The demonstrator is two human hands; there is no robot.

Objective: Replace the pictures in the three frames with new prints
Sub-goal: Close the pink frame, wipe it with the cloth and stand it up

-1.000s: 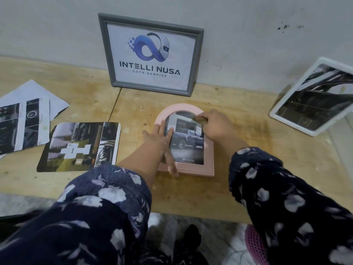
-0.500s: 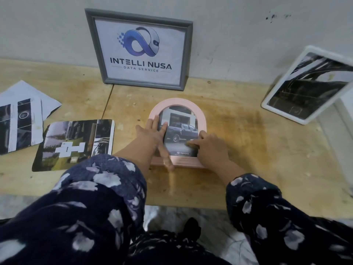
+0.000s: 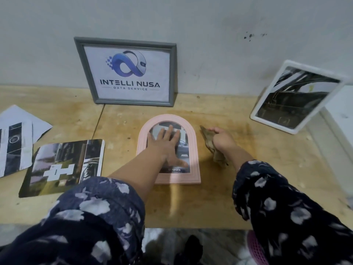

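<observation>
A plain workroom: a stained, scuffed plywood worktable (image 3: 238,197) against a marked grey painted wall (image 3: 229,44), loose printed photo sheets (image 3: 17,142) lying about

The room is dim, lit softly from above with a cool cast. Faint shadows pool under the forearms on the wooden table (image 3: 248,188). The white frame (image 3: 298,96) at the right edge smears and bends with the wide lens. The nearest sleeves (image 3: 91,217) go soft and blurred.
</observation>
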